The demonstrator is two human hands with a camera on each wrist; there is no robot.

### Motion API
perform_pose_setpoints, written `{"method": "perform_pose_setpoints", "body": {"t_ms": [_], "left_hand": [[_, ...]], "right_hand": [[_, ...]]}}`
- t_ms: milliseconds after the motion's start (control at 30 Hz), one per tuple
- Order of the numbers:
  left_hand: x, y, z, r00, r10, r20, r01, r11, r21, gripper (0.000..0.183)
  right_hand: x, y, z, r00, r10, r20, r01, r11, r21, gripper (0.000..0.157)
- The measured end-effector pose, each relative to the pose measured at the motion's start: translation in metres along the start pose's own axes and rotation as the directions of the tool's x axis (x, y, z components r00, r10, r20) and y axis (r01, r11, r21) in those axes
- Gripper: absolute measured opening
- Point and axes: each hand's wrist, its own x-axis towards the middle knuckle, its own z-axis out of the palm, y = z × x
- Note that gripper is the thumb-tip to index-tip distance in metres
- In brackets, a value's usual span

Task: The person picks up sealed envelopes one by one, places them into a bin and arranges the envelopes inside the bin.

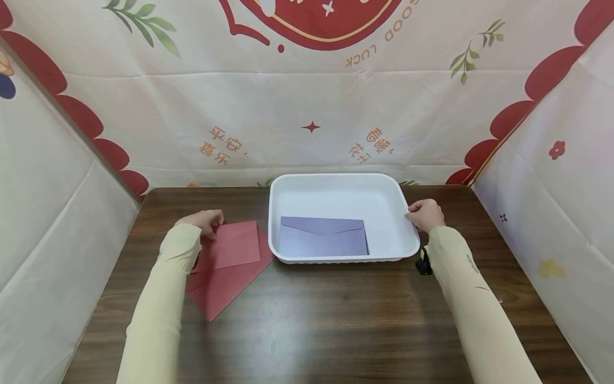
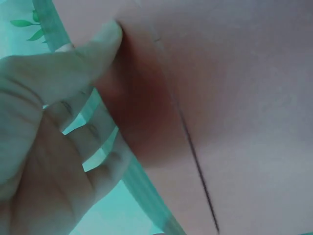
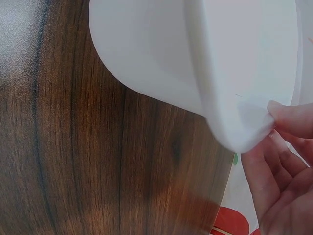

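My left hand (image 1: 201, 220) pinches a red envelope (image 1: 240, 248) by its edge. The left wrist view has the thumb (image 2: 100, 41) on the envelope's face (image 2: 244, 88) and the other fingers at its edge, partly behind. Under it, more red paper, seemingly another envelope (image 1: 225, 293), lies askew on the table. To the right stands a white plastic tray (image 1: 347, 260), holding a purple envelope (image 1: 321, 242) flat in its front left part. My right hand (image 1: 426, 214) grips the tray's right rim, thumb inside and fingers outside, as the right wrist view shows of the rim (image 3: 239, 132).
The brown wooden table (image 1: 316, 325) extends in front of the tray and to both sides. A printed white cloth (image 1: 288, 106) hangs behind the table's far edge, and further white cloth walls stand at left and right. A small black object (image 1: 424, 262) is at the right wrist.
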Motion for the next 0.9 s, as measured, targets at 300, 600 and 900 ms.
{"method": "perform_pose_setpoints", "body": {"t_ms": [300, 600, 900], "left_hand": [[-0.008, 0.006, -0.012, 0.998, 0.064, -0.01, -0.063, 0.996, 0.057, 0.018], [-0.015, 0.014, -0.02, 0.996, 0.06, 0.064, -0.059, 0.998, -0.019, 0.017], [-0.022, 0.019, -0.039, 0.995, 0.084, 0.057, -0.083, 0.996, -0.016, 0.017]], "right_hand": [[0.0, 0.0, -0.001, 1.0, 0.014, 0.004, -0.014, 1.0, 0.009, 0.03], [0.0, 0.001, 0.001, 1.0, 0.0, -0.01, 0.0, 1.0, 0.012, 0.029], [0.0, -0.001, 0.001, 1.0, 0.005, -0.016, -0.005, 1.0, 0.006, 0.028]]}}
